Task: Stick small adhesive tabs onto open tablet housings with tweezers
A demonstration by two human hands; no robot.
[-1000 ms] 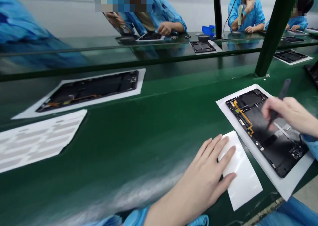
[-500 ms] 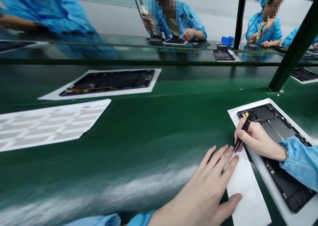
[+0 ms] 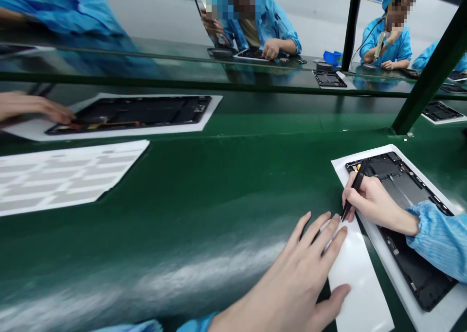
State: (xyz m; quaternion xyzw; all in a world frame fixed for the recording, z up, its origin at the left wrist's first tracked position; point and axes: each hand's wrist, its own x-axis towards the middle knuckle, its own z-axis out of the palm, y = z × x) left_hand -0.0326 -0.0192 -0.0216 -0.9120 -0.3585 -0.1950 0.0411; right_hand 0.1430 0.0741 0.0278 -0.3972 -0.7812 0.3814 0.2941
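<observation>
bright, even overhead light, no hard shadows. long whitish glare streak (image 3: 164, 283) on the green belt (image 3: 219, 176), low and left, running up to the left hand (image 3: 302, 278). faint soft shadow under that hand on the white sheet (image 3: 361, 288). glossy shelf (image 3: 164, 77) mirrors blue sleeves. wide-angle bend: belt edges curve and the post (image 3: 428, 74) leans hard near the border. left third is smeared, label sheet (image 3: 62, 176) and co-worker's hand (image 3: 32, 106) soft. right hand (image 3: 372, 203), tool (image 3: 359, 176) and tablet (image 3: 404, 181) fairly sharp. far workers soft, near bottom edge blurred
</observation>
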